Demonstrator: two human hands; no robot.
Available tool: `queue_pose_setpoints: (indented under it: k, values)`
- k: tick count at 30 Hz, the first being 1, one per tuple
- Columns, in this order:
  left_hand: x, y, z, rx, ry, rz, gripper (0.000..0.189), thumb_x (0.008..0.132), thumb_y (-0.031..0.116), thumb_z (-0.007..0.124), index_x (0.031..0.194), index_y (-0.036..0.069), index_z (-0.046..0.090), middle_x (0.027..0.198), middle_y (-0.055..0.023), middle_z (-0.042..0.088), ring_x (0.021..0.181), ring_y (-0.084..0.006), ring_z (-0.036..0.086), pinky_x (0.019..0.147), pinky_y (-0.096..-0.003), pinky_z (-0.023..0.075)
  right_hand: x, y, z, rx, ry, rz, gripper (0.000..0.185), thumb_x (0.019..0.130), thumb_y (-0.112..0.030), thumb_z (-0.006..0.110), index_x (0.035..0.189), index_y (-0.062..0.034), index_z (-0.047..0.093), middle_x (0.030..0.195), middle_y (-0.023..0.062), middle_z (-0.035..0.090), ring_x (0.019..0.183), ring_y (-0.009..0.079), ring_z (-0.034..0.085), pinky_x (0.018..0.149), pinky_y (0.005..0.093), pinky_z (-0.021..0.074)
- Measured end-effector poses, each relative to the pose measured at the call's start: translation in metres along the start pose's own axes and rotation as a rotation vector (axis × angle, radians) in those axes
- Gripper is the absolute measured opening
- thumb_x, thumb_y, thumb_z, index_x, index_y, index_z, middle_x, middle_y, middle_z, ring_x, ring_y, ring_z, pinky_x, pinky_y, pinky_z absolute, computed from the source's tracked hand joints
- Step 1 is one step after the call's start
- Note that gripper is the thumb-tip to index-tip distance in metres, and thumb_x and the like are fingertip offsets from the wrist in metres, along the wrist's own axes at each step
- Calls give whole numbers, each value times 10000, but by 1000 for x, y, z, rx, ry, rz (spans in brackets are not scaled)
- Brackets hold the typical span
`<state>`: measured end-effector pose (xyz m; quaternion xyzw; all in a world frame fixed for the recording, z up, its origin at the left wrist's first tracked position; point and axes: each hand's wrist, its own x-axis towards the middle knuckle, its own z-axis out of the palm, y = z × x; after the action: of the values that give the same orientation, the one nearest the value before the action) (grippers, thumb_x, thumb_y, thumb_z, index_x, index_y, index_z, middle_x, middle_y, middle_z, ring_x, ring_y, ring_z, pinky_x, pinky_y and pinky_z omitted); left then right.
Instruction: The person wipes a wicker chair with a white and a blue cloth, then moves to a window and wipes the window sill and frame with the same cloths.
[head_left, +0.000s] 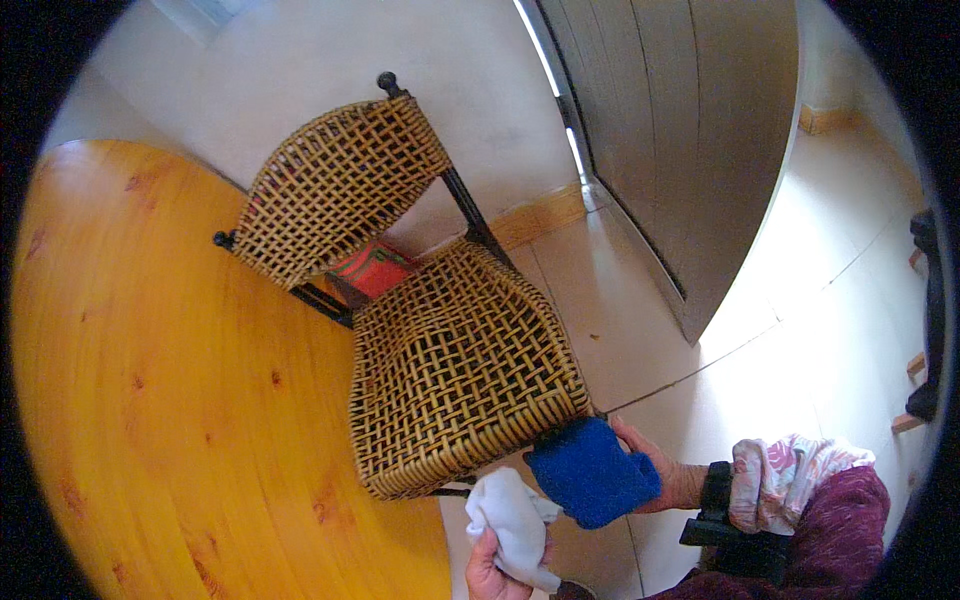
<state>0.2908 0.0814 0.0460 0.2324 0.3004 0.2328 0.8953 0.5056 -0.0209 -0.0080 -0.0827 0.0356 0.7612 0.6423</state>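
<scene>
My left hand (495, 574) is at the bottom of the view. Its thumb presses a crumpled white cloth (510, 517) against the fingers, some of which are hidden behind it. Just up and to the right, my right hand (649, 457) holds a folded blue cloth (592, 472) that looks like a towel. The blue cloth covers most of the fingers and is by the front corner of a woven rattan chair (457, 360). Whether it touches the chair, I cannot tell. A black strap (716, 495) circles my right wrist, below a floral cuff (772, 476).
A glossy wooden table (225, 375) fills the left side. Behind the chair seat shows a red item (375, 268), partly hidden. A grey door panel (675, 150) stands at the upper right over a tiled floor (607, 352). Dark furniture (934, 315) is at the right rim.
</scene>
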Motion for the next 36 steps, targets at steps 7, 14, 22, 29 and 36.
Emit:
queue_pose_setpoints:
  k: [7, 14, 22, 29, 36]
  values:
    - [3, -16, -21, -28, 39, -55, 634, 865, 327, 567, 1406, 49, 388, 1278, -172, 565, 1093, -330, 603, 908, -448, 515, -13, 13, 5, 68, 265, 65, 737, 917, -488, 549, 1461, -54, 309, 1406, 169, 468, 1252, 303, 507, 1070, 480, 391]
    - [-20, -12, 44, -113, 247, -169, 626, 812, 400, 566, 1289, 7, 458, 1118, -168, 609, 891, -278, 623, 678, -421, 530, -19, 38, 12, 757, 170, 177, 597, 940, -346, 548, 1392, -4, 361, 1287, 187, 545, 1092, 315, 595, 980, 448, 481]
    - [-30, -30, 32, -340, 310, -485, 486, 839, 430, 543, 1116, 31, 565, 822, -117, 613, 618, -233, 589, 527, -368, 487, -18, 62, -26, -841, 352, -117, 522, 867, -325, 652, 1279, -47, 491, 1150, 171, 612, 989, 283, 626, 874, 396, 510]
    - [-31, -66, 23, 53, 116, -383, 285, 845, 243, 550, 992, 10, 620, 841, -71, 652, 712, -164, 625, 597, -295, 507, -86, 143, -90, -1413, 387, -148, 354, 772, -245, 680, 1077, -82, 602, 956, 156, 657, 868, 317, 650, 765, 394, 502]
    - [-72, -76, 62, 285, 190, -457, 327, 889, 201, 518, 1139, 5, 594, 946, -65, 643, 757, -170, 612, 709, -274, 511, -182, 164, -39, -1332, 183, -108, 415, 893, -189, 609, 1256, -35, 478, 1023, 146, 635, 894, 329, 647, 899, 398, 505]
